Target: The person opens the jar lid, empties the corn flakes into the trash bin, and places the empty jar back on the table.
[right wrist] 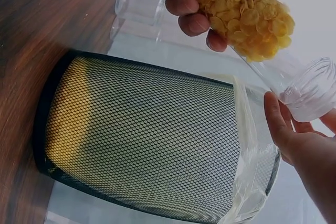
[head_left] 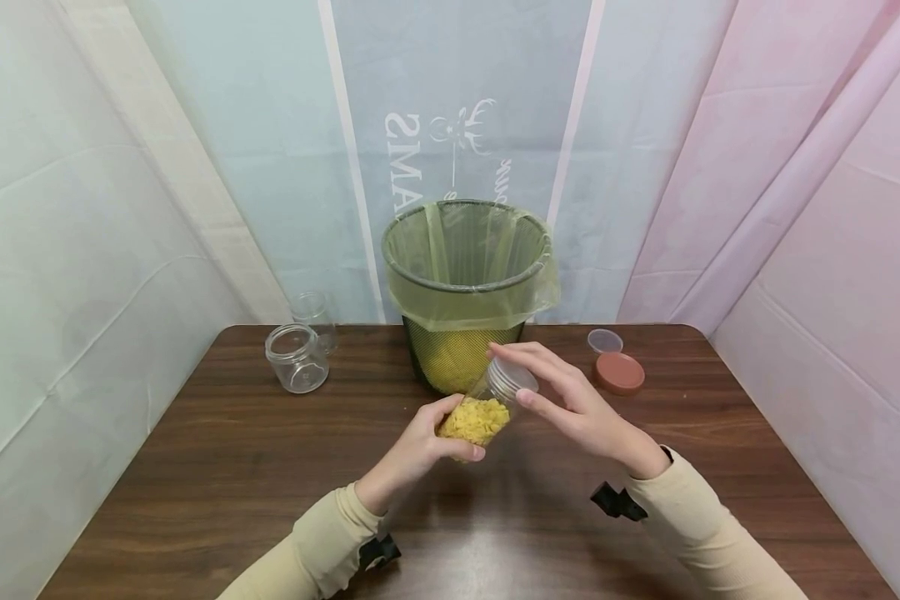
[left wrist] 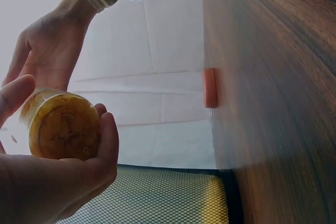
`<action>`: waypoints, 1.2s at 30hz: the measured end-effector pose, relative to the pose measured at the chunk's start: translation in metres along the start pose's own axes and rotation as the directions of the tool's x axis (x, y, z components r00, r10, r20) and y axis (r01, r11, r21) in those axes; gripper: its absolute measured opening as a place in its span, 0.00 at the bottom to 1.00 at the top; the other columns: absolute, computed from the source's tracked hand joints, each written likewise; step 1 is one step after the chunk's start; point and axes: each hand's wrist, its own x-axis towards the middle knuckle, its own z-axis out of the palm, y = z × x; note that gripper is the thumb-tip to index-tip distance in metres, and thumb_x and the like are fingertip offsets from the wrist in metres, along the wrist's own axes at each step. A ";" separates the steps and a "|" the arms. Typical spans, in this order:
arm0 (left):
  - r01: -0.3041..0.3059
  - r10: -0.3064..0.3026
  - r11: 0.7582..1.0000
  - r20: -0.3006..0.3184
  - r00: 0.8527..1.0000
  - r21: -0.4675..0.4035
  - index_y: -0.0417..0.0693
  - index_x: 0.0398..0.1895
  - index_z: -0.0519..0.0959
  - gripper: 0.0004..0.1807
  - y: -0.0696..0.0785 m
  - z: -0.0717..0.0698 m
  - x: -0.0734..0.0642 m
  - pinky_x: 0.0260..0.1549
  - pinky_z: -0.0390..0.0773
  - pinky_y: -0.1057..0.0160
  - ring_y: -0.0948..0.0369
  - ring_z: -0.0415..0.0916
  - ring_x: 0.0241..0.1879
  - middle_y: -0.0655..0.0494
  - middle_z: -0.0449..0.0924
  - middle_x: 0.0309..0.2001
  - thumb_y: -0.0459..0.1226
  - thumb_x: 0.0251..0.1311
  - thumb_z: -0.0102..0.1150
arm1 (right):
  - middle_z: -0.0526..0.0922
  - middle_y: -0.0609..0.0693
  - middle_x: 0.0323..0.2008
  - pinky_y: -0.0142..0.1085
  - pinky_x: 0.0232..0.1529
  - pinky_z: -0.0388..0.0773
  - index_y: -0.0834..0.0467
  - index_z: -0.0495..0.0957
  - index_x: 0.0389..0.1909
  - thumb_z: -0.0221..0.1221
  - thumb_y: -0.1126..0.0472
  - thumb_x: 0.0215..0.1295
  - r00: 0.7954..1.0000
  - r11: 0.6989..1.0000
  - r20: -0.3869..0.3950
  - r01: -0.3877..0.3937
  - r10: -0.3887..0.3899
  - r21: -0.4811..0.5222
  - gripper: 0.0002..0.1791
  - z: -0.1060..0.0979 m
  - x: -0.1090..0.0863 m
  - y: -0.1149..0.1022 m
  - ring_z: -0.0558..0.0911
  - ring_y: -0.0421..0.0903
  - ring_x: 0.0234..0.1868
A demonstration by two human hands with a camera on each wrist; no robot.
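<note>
My left hand (head_left: 427, 437) grips a clear plastic jar (head_left: 482, 389) round its lower body, with the thumb on the near side. Yellow cornflakes (right wrist: 247, 14) fill the jar's lower part. The jar is tilted, its ridged clear neck pointing up and right. At that neck (right wrist: 310, 90) is my right hand (head_left: 577, 404), thumb on the near side and longer fingers stretched over the far side. From the left wrist view the jar's round base (left wrist: 65, 129) shows, cradled by the left fingers. The jar is held above the table, in front of the mesh bin.
Behind the hands stands a mesh bin (head_left: 465, 310) lined with a thin yellowish bag, yellow matter at its bottom. Two clear lidless jars, a nearer one (head_left: 297, 367) and a farther one (head_left: 317, 312), stand at the left. A reddish lid (head_left: 619, 372) and a clear disc (head_left: 605, 340) lie right.
</note>
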 end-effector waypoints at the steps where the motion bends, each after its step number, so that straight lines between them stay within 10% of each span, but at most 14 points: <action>1: 0.001 -0.001 1.000 0.004 1.000 -0.016 0.38 0.50 0.74 0.25 0.000 0.000 0.000 0.32 0.75 0.67 0.63 0.73 0.34 0.55 0.76 0.37 0.33 0.45 0.65 | 0.70 0.62 0.62 0.31 0.64 0.63 0.68 0.64 0.65 0.52 0.74 0.63 1.000 1.000 0.000 0.002 -0.002 0.001 0.27 0.000 0.000 0.000 0.68 0.48 0.64; 20: -0.016 0.017 0.991 0.003 1.000 -0.132 0.36 0.53 0.70 0.27 -0.001 0.006 0.002 0.38 0.76 0.66 0.62 0.74 0.38 0.55 0.75 0.42 0.28 0.46 0.64 | 0.67 0.64 0.62 0.33 0.66 0.62 0.70 0.62 0.65 0.50 0.75 0.64 0.999 0.999 -0.040 0.016 -0.015 0.046 0.27 -0.008 0.001 -0.003 0.67 0.51 0.65; 36: -0.042 0.029 0.995 -0.145 0.989 -0.091 0.42 0.52 0.71 0.32 0.002 0.006 0.002 0.46 0.76 0.66 0.61 0.76 0.44 0.52 0.78 0.47 0.24 0.39 0.71 | 0.75 0.66 0.54 0.27 0.57 0.68 0.72 0.70 0.58 0.58 0.80 0.52 0.990 0.991 -0.130 -0.072 0.057 -0.110 0.28 -0.022 -0.005 -0.023 0.72 0.44 0.58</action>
